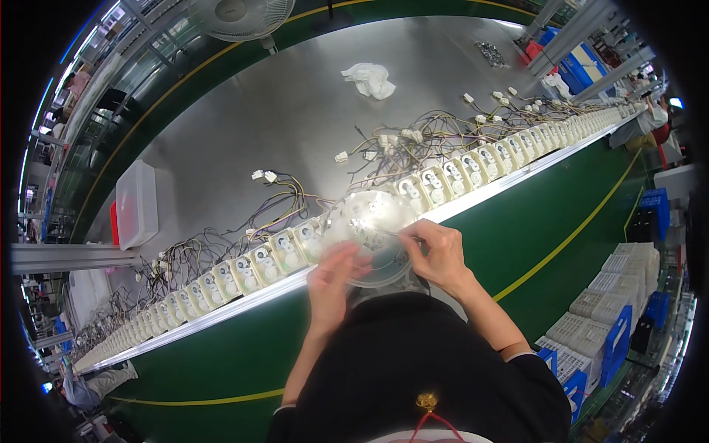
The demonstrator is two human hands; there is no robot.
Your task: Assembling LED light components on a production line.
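Note:
In front of my body, at the table's near edge, is a clear round tub [371, 214] with small shiny bits showing in it. My left hand [334, 277] is at its near left side, fingers closed and slightly blurred against the see-through wall. On the right side my right hand [439, 255] is closed in a pinch by the rim. A thin dark line shows at those fingertips, too small to name. Just beyond the tub runs a long row of cream plastic housings [264, 264] with white and dark round parts inside.
Bundled wires with white connectors [388, 142] lie behind the row on the metal table [295, 103]. A white cloth [369, 80] and a translucent bin [138, 205] are on it too. Stacked white trays [591, 317] stand at right. People sit at both row ends.

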